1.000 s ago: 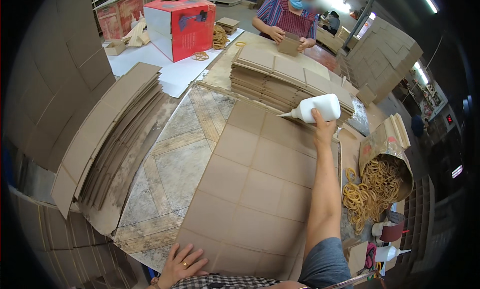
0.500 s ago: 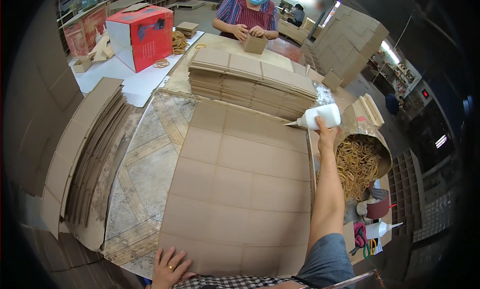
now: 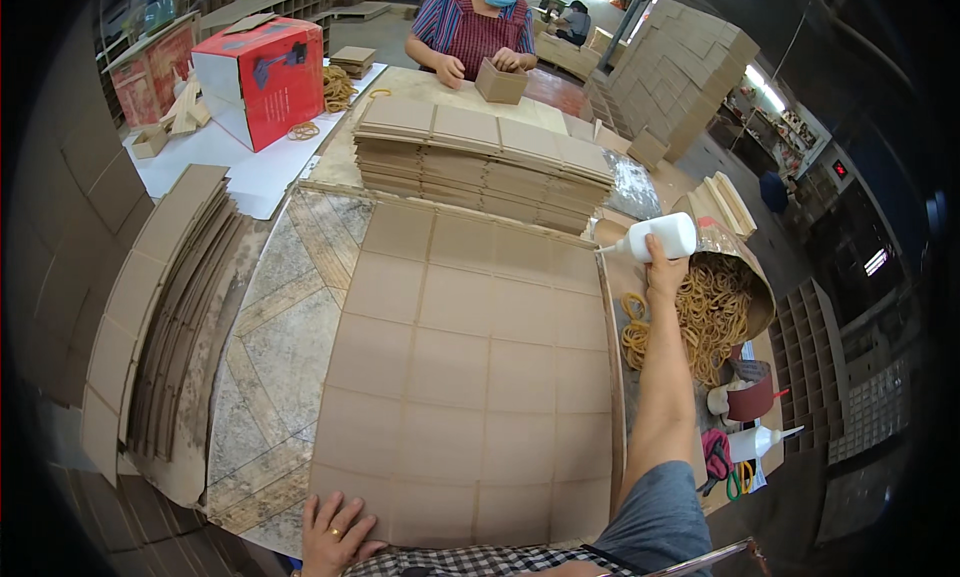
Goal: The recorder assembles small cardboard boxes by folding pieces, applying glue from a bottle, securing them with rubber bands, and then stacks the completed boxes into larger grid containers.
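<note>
A large brown board sheet (image 3: pixel 455 367) scored into squares lies in front of me. My left hand (image 3: pixel 337 533) rests flat on its near left corner, fingers spread, with a ring on one finger. In my right hand (image 3: pixel 664 274) is a white squeeze bottle (image 3: pixel 664 237), tipped sideways. Its narrow nozzle points left, close to the sheet's far right corner; whether the tip touches cannot be seen. Just beyond the sheet's far edge stands a stack of brown scored panels (image 3: pixel 480 167).
Rubber bands (image 3: pixel 715 312) spill from a bag right of my forearm. Beside them sit a second white bottle (image 3: pixel 752 442) and scissors (image 3: pixel 741 480). More panels (image 3: pixel 165 317) lean at the left. Across the table a masked person (image 3: pixel 480 32) handles a small box (image 3: pixel 501 82) near a red carton (image 3: pixel 270 82).
My right hand has carried the bottle rightward, from over the sheet's far edge to its right corner. My left hand stays put. The co-worker's one hand has come off the small box.
</note>
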`<control>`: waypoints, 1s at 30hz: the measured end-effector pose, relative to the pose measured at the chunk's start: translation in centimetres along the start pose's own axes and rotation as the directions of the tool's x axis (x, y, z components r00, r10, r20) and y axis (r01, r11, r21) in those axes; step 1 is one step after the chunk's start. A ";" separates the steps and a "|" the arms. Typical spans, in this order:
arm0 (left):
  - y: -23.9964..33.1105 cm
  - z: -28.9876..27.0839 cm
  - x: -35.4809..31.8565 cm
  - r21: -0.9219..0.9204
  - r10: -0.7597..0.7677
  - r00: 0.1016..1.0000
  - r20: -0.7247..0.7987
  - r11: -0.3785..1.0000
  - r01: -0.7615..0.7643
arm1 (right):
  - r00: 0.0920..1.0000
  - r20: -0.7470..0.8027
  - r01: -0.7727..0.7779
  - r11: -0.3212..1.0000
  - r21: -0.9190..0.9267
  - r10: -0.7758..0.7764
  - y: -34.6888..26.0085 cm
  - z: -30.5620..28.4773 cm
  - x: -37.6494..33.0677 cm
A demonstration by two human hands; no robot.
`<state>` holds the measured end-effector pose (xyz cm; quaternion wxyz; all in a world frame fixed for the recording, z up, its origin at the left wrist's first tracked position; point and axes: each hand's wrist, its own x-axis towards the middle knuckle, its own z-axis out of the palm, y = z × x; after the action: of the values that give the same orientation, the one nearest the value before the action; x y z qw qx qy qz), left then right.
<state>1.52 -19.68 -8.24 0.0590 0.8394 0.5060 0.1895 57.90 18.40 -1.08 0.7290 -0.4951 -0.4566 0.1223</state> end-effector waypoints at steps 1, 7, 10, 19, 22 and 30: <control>0.0 0.1 0.0 -0.002 0.003 1.000 -0.009 1.000 -0.003 | 0.999 -0.010 0.041 0.998 -0.046 -0.042 -0.2 0.5 -0.2; 0.5 0.1 0.0 -0.011 -0.015 0.999 -0.048 1.000 0.015 | 0.999 0.028 -0.027 0.997 0.078 0.025 -5.0 6.7 -3.4; 0.8 -1.1 1.0 -0.062 -0.029 0.999 -0.021 0.998 0.027 | 0.978 0.186 -0.131 0.975 0.178 0.097 -7.4 10.0 -6.4; 0.9 -2.0 1.1 -0.089 -0.052 0.998 -0.020 0.995 0.050 | 0.888 0.454 -0.222 0.928 0.300 0.065 -10.0 24.1 -17.6; 0.9 -1.9 1.1 -0.093 -0.059 0.998 -0.017 0.994 0.057 | 0.852 0.515 -0.260 0.930 0.262 0.093 -9.5 26.0 -18.8; 0.9 -1.9 1.2 -0.085 -0.058 0.998 -0.003 0.995 0.058 | 0.831 0.552 -0.238 0.937 0.254 0.062 -8.4 27.4 -19.1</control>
<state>2.06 -19.26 -5.96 0.0987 0.8204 0.5219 0.2115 23.52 19.08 -1.95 0.6291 -0.3539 -0.5758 0.3840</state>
